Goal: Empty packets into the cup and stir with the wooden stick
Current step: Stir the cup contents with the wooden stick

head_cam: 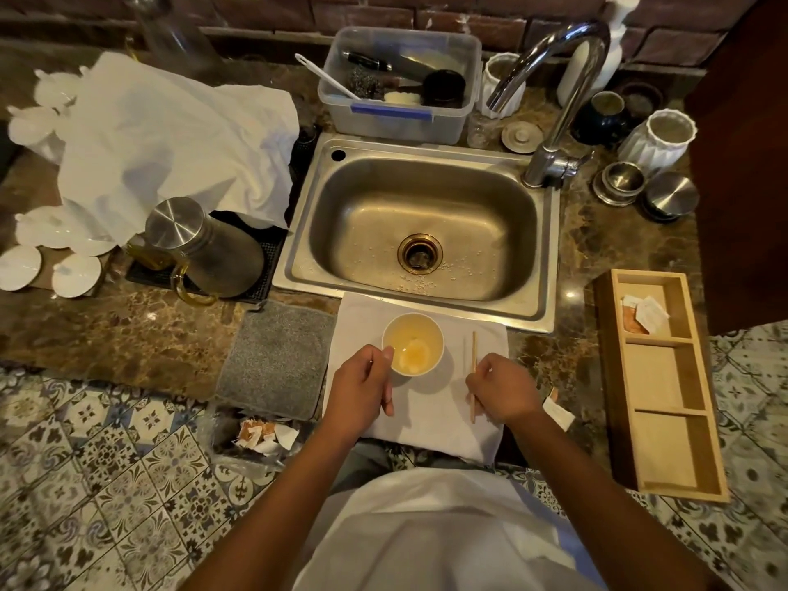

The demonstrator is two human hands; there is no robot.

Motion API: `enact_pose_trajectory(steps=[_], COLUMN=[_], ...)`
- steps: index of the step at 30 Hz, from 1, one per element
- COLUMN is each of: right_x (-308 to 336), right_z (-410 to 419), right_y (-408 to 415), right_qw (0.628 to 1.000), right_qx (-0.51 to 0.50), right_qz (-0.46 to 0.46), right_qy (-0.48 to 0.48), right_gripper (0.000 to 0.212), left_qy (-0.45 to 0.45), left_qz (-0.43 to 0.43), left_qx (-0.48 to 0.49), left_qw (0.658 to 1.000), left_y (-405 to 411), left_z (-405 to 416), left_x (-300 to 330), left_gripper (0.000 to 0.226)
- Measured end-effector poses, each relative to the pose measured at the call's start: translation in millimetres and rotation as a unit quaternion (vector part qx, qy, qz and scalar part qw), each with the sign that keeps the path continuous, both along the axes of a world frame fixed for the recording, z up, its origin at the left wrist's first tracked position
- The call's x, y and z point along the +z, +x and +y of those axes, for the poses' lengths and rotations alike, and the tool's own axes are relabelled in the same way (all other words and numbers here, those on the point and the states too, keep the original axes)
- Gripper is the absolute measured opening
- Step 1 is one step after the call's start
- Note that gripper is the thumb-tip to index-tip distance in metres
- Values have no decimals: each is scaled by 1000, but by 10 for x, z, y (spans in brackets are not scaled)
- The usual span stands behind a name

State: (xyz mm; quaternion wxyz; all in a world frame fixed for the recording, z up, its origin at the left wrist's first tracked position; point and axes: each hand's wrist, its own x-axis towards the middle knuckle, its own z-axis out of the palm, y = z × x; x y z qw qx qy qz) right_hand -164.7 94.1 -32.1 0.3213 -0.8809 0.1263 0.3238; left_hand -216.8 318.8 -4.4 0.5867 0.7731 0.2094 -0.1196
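— Cup first: the white paper cup (412,344) sits on the white cloth (426,415), near edge of the tabletop; left hand (362,388) grips its side.

— Right hand (503,390) pinches the thin wooden stick (473,368) lying just right; lift it upright, stir gently, steady the cup.

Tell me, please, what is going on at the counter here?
A person stands at the sink mixing a drink. The left hand holds the paper cup on a white cloth, pale liquid inside. The right hand grips the wooden stick, which lies outside the cup. Packets remain in the wooden tray.
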Motion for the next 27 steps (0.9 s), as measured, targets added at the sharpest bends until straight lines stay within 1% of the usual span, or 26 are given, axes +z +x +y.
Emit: enact_pose_trajectory(steps=[2, 3, 4, 6, 8, 9, 13, 15, 17, 19, 21, 24, 27], right_x=[74, 139, 208, 352, 460, 514, 752, 921, 1075, 1166, 1216, 1254, 1279], right_z=[-56, -84, -105, -149, -194, -208, -172, -107, -41, 0, 19, 35, 45], right_y=[5, 8, 13, 34, 75, 95, 134, 146, 142, 125, 122, 128, 126], right_qw=[994, 989, 985, 984, 983, 980, 957, 940, 927, 914, 901, 865, 844], right_qx=[-77, -97, -104, -91, -73, -69, -99, -118, -113, -98, -79, -52, -29], right_qz=[2, -7, -24, -72, -97, -98, -108, -118, -107, -75, -37, 10, 16], right_qy=[80, 111, 133, 139, 139, 158, 249, 298, 341, 386, 426, 498, 535], right_gripper=[7, 8, 12, 17, 13, 12, 30, 27, 18, 16, 24, 45, 57], left_qy=[-5, -4, -3, -2, 0, 0, -2, 3, 3, -1, 0, 0, -9], left_qz=[-3, -3, -2, -2, 1, 2, 1, -1, -6, -5, -2, -5, -7], left_qx=[3, 3, 2, 1, 2, 3, 4, 1, -4, -6, -9, -10, -8], left_qw=[1000, 1000, 1000, 1000, 1000, 1000, 1000, 1000, 1000, 1000, 1000, 1000, 1000], left_y=[7, 9, 13, 20, 16, 10, -1, 13, 23, 30, 28, 24, 25], left_z=[-3, -2, 1, 0, -9, -10, 10, 15, 24, 36, 44, 50, 50], left_x=[1, -1, -4, -6, -5, -9, -35, -39, -34, -35, -48, -53, -43], left_gripper=[42, 42, 42, 42, 42, 42, 41, 41, 41, 41, 39, 40, 40])
